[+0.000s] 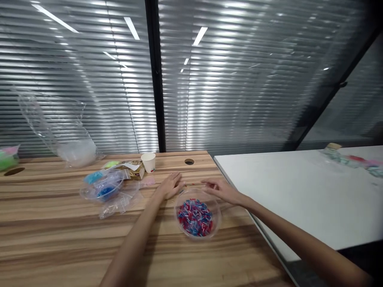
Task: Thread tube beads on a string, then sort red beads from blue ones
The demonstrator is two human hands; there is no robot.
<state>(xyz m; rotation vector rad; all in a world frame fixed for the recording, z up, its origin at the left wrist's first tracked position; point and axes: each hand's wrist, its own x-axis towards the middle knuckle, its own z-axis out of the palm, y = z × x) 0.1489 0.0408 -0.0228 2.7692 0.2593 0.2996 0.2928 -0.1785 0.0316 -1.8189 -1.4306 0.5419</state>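
The fingers of the left hand (170, 186) lie flat and extended, close together, on the wooden table (74, 239), with the thumb a little apart; they are just beyond the far-left rim of the clear round bowl (216, 213). The fingers of the right hand (222, 191) are bent and point left near the bowl's far-right rim; whether their tips pinch anything is too small to tell. A few tiny coloured bits (191, 184) lie on the wood between the two hands, past the bowl's far edge. The bowl sits on the near side of both hands, with red and blue short pieces (195, 218) spread over its bottom. Farther out, a white paper cup (149, 162) stands upright beyond the left hand, beside a gold box (137, 172). To the left of these are a clear container (89, 194) with blue packets and crumpled clear bags (115, 205). At the far left, a large clear plastic bag (78, 152) stands before the blinds (89, 71). A white table (287, 191) is on the right, with more packets (356, 159) at its far side.
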